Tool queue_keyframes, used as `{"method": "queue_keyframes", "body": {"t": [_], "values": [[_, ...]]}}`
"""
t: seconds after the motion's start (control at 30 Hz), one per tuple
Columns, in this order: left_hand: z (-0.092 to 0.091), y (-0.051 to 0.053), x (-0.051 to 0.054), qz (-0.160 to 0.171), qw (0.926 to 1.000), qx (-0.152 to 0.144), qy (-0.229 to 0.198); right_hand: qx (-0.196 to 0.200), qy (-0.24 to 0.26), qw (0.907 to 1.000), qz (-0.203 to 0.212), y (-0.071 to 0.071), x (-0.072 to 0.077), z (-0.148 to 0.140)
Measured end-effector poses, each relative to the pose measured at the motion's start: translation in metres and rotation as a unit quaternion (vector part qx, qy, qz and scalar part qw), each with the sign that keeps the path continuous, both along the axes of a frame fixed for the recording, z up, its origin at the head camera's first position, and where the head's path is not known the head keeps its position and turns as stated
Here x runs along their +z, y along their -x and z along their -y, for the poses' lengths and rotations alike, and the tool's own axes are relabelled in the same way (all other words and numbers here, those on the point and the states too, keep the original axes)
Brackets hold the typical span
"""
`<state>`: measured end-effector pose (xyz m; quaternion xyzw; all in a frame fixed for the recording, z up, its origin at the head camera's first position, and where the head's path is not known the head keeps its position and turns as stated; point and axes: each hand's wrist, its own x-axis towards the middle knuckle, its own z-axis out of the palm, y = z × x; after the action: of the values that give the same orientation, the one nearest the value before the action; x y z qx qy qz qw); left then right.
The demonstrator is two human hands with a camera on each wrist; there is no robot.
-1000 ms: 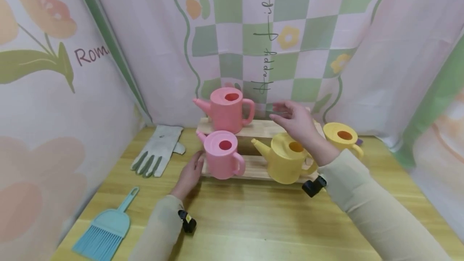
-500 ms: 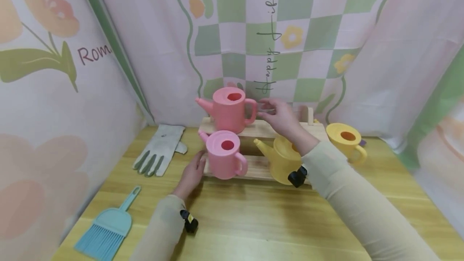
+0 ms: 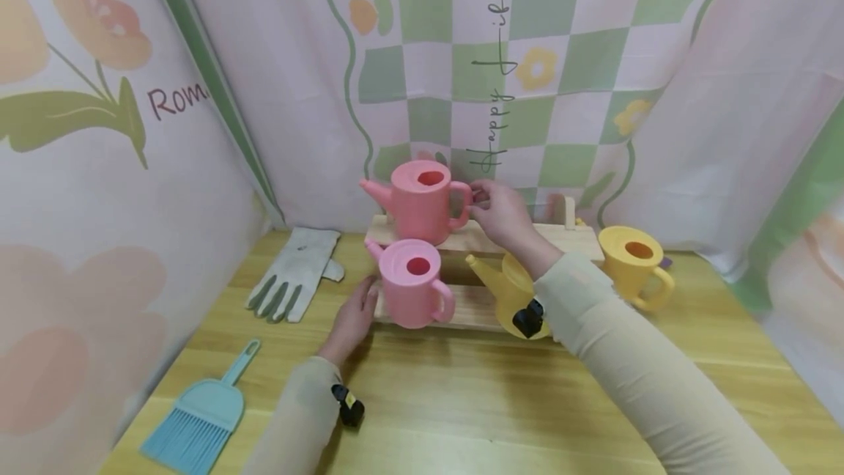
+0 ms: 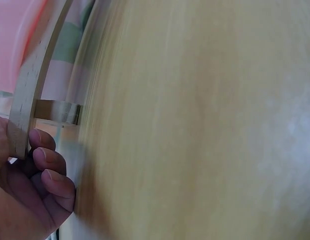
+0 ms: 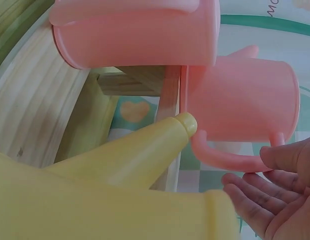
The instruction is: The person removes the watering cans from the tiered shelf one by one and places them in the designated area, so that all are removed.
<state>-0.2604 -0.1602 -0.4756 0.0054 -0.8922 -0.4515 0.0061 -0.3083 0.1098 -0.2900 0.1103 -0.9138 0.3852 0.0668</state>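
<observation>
A two-level wooden rack [image 3: 475,306] carries a darker pink watering can [image 3: 420,204] on its upper board, with a lighter pink can [image 3: 409,288] and a yellow can [image 3: 511,299] on the lower one. My right hand [image 3: 511,222] is at the darker can's handle; in the right wrist view the thumb of the hand [image 5: 282,190] touches the handle [image 5: 235,162], the fingers beneath it. At the rack's left end my left hand [image 3: 349,321] grips the lower board; in the left wrist view the fingers of the hand [image 4: 35,185] curl round the board end [image 4: 25,110].
Another yellow can [image 3: 629,262] stands on the table [image 3: 448,402] right of the rack. A grey-white glove [image 3: 297,270] lies at the left, with a light blue brush and dustpan [image 3: 204,416] nearer the front. A printed curtain [image 3: 428,72] hangs behind.
My right hand has moved left from above the rack's right part to the darker pink can's handle, its sleeve now covering part of the yellow can. The left hand stays at the rack end.
</observation>
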Motion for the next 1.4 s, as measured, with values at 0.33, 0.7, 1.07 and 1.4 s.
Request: {"method": "queue_keyframes", "body": {"t": [0.33,0.7,1.07,1.4], "values": [[-0.001,-0.001,-0.001,-0.013,0.9999,0.004,0.011,-0.004,-0.022,0.9996,-0.019,-0.002,-0.001,0.005],[-0.001,-0.002,0.001,-0.015,0.9998,0.001,0.014,-0.003,-0.036,0.9985,-0.042,-0.003,-0.004,0.005],[-0.001,0.000,-0.002,-0.004,0.9999,0.003,0.011,-0.020,0.003,0.9977,-0.064,-0.012,0.003,-0.006],[0.001,0.000,-0.002,-0.006,0.9999,0.002,0.012,-0.043,0.005,0.9952,-0.087,-0.029,0.015,-0.032]]}}
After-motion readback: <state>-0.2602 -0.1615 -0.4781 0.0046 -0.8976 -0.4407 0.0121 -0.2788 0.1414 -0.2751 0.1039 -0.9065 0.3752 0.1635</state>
